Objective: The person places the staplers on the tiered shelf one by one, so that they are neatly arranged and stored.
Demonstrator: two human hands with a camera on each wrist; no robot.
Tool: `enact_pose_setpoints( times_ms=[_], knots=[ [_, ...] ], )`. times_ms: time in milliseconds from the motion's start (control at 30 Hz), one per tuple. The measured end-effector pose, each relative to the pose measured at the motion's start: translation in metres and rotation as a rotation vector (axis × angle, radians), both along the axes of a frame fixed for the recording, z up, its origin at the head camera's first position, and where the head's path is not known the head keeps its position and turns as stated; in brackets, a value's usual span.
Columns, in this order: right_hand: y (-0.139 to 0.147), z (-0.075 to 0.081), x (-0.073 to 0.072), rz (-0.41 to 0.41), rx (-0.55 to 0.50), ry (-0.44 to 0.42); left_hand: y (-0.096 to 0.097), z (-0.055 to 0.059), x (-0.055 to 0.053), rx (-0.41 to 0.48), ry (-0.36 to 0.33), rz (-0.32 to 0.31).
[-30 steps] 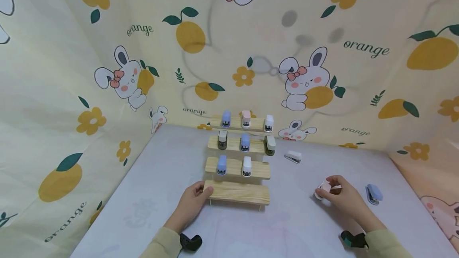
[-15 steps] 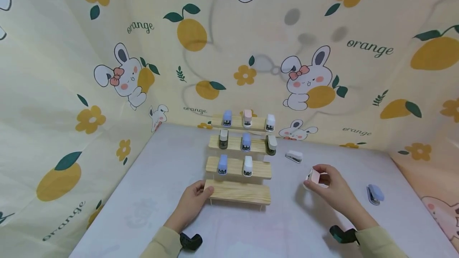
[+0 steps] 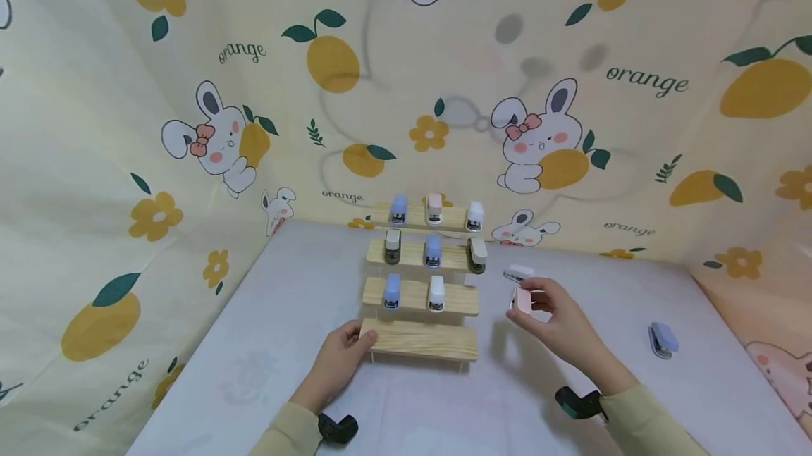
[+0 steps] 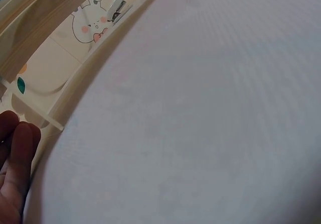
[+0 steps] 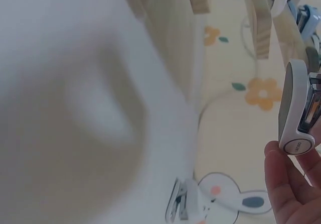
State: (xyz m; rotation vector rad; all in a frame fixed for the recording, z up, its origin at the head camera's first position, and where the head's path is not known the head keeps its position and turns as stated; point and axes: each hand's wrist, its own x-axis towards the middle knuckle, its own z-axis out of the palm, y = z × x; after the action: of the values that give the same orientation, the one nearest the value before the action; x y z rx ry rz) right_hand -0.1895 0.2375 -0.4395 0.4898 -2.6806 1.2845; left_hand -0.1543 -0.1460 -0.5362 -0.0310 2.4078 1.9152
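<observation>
My right hand [image 3: 561,318] pinches a small pink and white stapler [image 3: 521,300] in the air, right of the stepped wooden rack [image 3: 419,340]. In the right wrist view the stapler [image 5: 296,106] is held by its rounded hinge end. My left hand [image 3: 337,361] grips the left end of the rack's lowest shelf, thumb on top; its other fingers are partly hidden. In the left wrist view the fingertips [image 4: 22,138] show beside a thin rack leg. Several staplers stand on the upper shelves, among them a white one [image 3: 436,293] and a blue one [image 3: 392,291] on the second shelf from below.
A white stapler [image 3: 519,273] lies on the table just behind my right hand. Farther right lies a blue stapler [image 3: 662,340]. A patterned cloth [image 3: 393,111] hangs behind and at the sides of the table.
My right hand has carried the pink stapler left and away from me, closer to the rack. The left hand has stayed on the lowest shelf.
</observation>
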Motion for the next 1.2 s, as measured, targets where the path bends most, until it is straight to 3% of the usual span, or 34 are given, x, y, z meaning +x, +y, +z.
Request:
enact_pose_setpoints(
  times_ms=[700, 1200],
  knots=[
    [-0.027, -0.004, -0.003, 0.042, -0.003, -0.030, 0.000, -0.003, -0.001, 0.000, -0.006, 0.008],
    [-0.034, -0.020, -0.009, 0.039, 0.029, -0.100, -0.002, -0.003, -0.001, 0.020, 0.013, -0.005]
  ],
)
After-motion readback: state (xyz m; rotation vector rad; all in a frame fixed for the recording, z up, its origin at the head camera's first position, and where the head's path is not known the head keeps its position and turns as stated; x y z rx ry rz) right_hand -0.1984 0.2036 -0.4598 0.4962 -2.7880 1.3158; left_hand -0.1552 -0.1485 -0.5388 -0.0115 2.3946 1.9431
